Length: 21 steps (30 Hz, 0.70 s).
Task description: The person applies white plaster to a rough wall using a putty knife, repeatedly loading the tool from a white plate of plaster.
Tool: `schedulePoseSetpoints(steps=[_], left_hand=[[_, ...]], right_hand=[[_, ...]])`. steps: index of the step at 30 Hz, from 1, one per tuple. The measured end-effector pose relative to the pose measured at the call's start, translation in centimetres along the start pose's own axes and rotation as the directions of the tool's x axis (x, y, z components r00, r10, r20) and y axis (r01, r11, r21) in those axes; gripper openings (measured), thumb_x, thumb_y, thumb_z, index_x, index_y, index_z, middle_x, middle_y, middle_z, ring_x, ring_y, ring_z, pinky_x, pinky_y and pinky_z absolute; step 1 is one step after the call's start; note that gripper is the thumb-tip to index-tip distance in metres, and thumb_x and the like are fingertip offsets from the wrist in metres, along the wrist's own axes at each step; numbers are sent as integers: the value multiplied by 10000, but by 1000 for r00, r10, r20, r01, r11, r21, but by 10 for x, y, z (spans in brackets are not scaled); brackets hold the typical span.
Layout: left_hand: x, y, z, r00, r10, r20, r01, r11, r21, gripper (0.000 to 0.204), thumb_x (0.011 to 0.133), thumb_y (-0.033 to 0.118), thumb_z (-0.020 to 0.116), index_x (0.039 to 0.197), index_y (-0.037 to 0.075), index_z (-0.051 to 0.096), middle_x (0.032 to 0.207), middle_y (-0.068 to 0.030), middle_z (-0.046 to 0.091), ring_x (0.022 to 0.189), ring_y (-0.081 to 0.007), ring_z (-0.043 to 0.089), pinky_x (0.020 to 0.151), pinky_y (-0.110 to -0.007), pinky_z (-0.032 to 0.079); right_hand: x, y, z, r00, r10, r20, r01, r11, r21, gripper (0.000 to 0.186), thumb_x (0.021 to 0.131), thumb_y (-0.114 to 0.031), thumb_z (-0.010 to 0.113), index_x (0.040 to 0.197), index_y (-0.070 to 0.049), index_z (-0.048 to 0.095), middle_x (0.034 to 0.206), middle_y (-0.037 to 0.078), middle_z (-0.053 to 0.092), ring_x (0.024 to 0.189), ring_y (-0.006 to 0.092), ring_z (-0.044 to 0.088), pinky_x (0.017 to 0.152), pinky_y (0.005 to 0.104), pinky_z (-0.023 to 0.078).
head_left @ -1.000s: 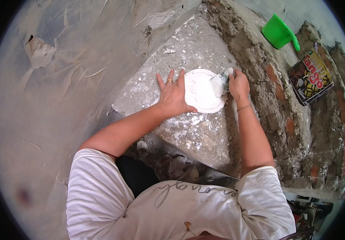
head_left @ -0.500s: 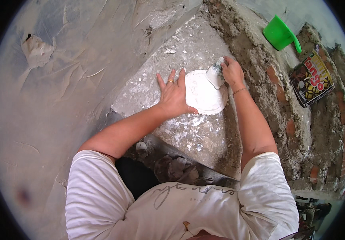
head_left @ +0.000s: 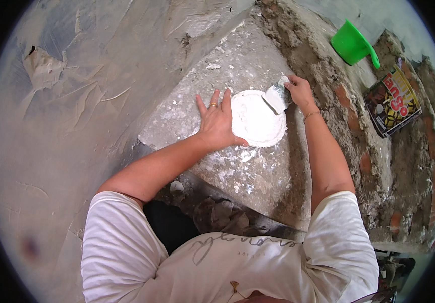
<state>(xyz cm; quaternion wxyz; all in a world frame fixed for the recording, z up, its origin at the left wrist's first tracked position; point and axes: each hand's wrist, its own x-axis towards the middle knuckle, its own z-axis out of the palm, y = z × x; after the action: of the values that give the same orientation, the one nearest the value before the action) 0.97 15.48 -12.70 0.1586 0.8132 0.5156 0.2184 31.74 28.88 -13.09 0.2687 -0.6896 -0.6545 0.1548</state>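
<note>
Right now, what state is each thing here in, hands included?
Left hand: fingers spread, against the white disc.
Right hand: gripping the scraper.
Scraper: held, blade overlapping the disc's upper right edge.
White disc: lying on the slab.
Green dipper: unheld, inside hidden.
Printed container: unheld; open or shut unclear.

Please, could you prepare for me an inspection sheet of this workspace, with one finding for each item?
Surface: gray slab, speckled with white.
Job's things: round white disc on the slab; scraper, its blade over the disc's upper right edge, contact unclear.
Clutter: green dipper and dark printed container, both on rough masonry at right.
Hands: left hand spread at the disc's left edge; right hand holds the scraper.
Cables: nothing seen.
Surroundings: brick patches in the masonry; peeling gray surface at left.
</note>
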Motion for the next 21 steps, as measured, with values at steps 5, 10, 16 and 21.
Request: schedulePoseSetpoints(steps=[5,10,16,21], left_hand=[[-3,0,-7,995,-65,71,62,997,49,1427,498,560,876,1435,-145,61,1351,-285,483,1439,-433,143,1096,-666,-93],[-2,3,-8,996,-55,67,53,998,42,1415,498,555,876,1432,-143,74,1345,-285,488,1439,-431,145,1097,-664,-89],[-4,-3,-1,999,-28,29,28,999,17,1399,502,545,878,1429,-140,84,1338,-296,488,1439,-434,144,1098,-663,-80],[-3,0,-5,999,-31,17,31,999,35,1394,508,531,882,1428,-143,81,1344,-296,482,1439,-433,149,1096,-666,-83]], right_hand=[[-22,-45,19,996,53,-74,-57,997,-55,357,869,-255,634,1207,-140,654,1157,148,666,1080,321,625,937,389,461],[-31,-63,48,998,-6,-55,5,1000,-23,363,873,-251,631,1219,-144,646,1160,153,663,1106,325,612,948,388,458],[-26,-60,24,987,-86,135,89,996,-17,364,872,-224,632,1215,-103,645,1158,165,664,1083,321,624,934,382,460],[-21,-62,40,1000,18,-10,-17,996,83,370,873,-223,632,1213,-78,643,1130,172,673,1059,321,636,919,374,464]])
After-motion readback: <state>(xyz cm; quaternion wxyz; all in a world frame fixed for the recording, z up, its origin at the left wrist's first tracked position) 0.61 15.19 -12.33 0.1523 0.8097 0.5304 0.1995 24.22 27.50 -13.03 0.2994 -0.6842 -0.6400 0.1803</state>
